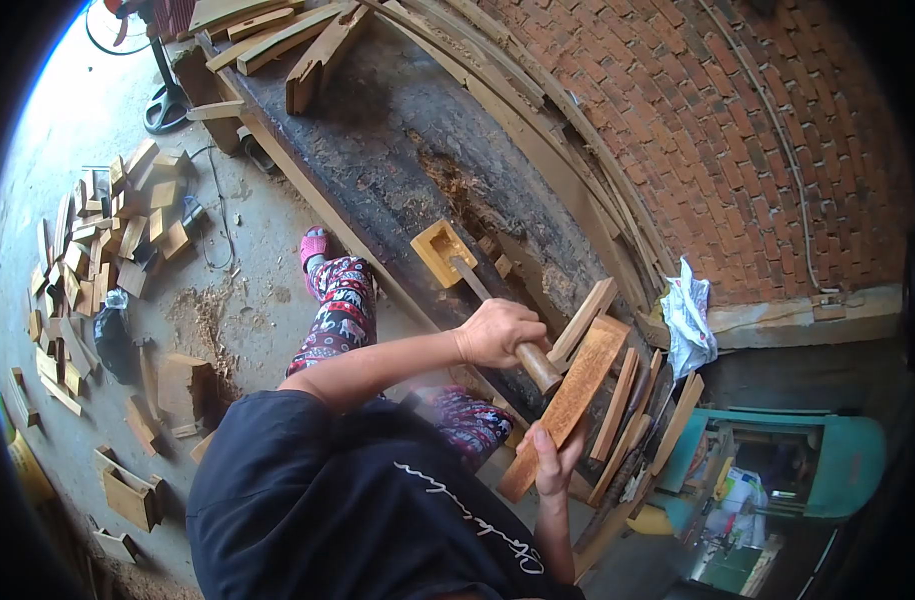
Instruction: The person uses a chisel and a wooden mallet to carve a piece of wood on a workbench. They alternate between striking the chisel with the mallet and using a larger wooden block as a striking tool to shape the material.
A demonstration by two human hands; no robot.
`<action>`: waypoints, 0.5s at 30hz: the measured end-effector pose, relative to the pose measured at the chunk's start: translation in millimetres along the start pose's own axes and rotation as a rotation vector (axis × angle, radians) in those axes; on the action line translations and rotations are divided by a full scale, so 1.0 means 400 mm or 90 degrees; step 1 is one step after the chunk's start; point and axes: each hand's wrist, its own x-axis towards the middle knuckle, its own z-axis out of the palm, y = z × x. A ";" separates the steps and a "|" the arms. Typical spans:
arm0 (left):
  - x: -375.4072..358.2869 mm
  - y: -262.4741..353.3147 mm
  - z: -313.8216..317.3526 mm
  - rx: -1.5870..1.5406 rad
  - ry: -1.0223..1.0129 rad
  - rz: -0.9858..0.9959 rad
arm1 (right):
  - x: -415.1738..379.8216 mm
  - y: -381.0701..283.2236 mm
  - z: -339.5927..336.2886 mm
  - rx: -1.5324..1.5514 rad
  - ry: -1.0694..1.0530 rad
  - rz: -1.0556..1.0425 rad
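Observation:
A chisel with a round wooden handle is gripped in my left hand, its metal blade slanting away over the bench. The blade's tip reaches into the hollowed recess of a small pale wood block on the bench. My right hand is closed around the lower part of a long flat wooden bar with a rough, worn brown face. The bar is raised beside the butt end of the chisel handle.
The dark, worn workbench carries shavings and wood pieces. Wood strips and tools lie at its near end. A brick wall, a white plastic bag and a green machine are on the right; a pile of offcuts covers the left floor.

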 end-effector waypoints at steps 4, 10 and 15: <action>0.016 0.030 -0.031 -0.011 0.007 0.047 | -0.021 0.021 -0.018 0.020 0.074 -0.036; 0.066 0.063 -0.031 -0.020 0.062 0.069 | -0.020 0.017 0.013 0.046 0.033 -0.012; 0.073 0.043 -0.033 -0.088 0.104 0.004 | -0.006 0.016 0.002 -0.037 0.026 -0.059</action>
